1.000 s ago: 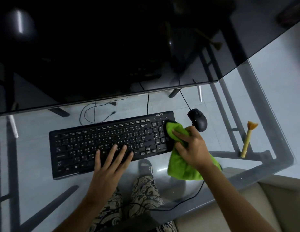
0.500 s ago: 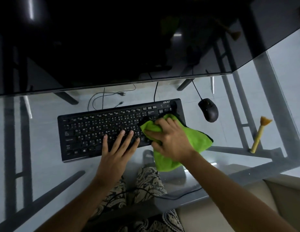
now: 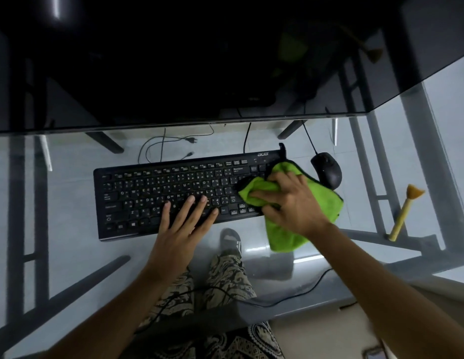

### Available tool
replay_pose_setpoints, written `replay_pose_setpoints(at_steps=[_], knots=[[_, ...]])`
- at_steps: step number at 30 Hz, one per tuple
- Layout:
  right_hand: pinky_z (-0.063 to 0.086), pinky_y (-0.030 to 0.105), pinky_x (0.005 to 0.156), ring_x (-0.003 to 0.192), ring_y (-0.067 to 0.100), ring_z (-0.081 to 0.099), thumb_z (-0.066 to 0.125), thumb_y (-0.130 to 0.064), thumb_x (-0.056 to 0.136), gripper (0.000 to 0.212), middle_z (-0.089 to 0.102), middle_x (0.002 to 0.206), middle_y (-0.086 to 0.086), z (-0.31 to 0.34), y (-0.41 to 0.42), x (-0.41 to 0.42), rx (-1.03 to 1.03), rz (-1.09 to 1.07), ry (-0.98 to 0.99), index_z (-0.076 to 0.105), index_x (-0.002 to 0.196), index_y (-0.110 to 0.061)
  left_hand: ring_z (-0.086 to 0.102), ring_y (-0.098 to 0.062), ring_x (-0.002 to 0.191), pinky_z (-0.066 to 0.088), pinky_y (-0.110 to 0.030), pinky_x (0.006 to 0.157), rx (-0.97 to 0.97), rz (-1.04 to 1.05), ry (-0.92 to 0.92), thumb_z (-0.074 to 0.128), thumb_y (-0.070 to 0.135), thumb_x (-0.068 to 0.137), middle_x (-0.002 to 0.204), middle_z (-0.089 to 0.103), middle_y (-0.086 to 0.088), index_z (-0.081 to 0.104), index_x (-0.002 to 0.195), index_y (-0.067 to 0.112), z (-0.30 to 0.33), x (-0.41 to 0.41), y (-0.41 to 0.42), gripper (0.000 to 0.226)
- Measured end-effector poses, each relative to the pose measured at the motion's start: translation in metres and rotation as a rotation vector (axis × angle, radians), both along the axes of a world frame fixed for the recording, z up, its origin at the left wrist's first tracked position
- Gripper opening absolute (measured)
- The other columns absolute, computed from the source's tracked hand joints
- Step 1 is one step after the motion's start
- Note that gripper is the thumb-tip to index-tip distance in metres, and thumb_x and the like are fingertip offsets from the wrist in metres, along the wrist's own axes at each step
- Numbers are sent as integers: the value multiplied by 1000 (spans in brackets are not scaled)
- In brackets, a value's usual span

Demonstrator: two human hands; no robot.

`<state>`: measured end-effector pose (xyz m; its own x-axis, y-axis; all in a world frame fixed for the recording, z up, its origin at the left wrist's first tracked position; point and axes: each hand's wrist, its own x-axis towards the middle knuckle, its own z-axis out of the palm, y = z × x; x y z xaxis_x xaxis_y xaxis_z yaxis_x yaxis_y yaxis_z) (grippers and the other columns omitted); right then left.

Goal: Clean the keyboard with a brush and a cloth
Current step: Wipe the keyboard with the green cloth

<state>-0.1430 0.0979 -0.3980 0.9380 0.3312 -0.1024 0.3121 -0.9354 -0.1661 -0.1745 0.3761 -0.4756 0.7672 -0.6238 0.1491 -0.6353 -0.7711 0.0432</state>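
A black keyboard (image 3: 158, 193) lies across the middle of a glass desk (image 3: 70, 255). My left hand (image 3: 181, 229) rests flat on the lower middle keys, fingers spread, holding nothing. My right hand (image 3: 290, 203) is closed on a bright green cloth (image 3: 282, 234) and presses it onto the keyboard's right end, over the number pad, which it hides. Part of the cloth hangs off the keyboard toward me. A yellow brush (image 3: 404, 211) with an orange tuft lies on the desk to the far right, apart from both hands.
A black wired mouse (image 3: 326, 169) sits just right of the keyboard, touching the cloth's edge. A large dark monitor (image 3: 174, 60) fills the back. Cables and the desk's grey frame show through the glass, as do my patterned trousers and a sandal.
My right hand has carried the green cloth leftward from the keyboard's top right corner over the number pad, then drawn it slightly back right. My left hand has stayed on the keys.
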Motion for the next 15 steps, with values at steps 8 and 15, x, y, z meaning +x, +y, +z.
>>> replay_pose_setpoints(at_steps=[8,15], knots=[[42,41,79,90,26,50,51,-38,81,34,58,102,7,-3,29,-3,12,29,49,72,107,-32,20,-30,143,12,-61,113,-15,2,20,33,0,81,155,22,-9,28,147,20,0,0,0,69],[46,45,77,90,32,52,50,-39,79,35,58,101,10,9,27,-2,14,-65,4,74,103,-32,1,-36,146,-1,-56,114,-214,587,289,40,69,82,159,4,-20,11,152,9,31,8,64,97]])
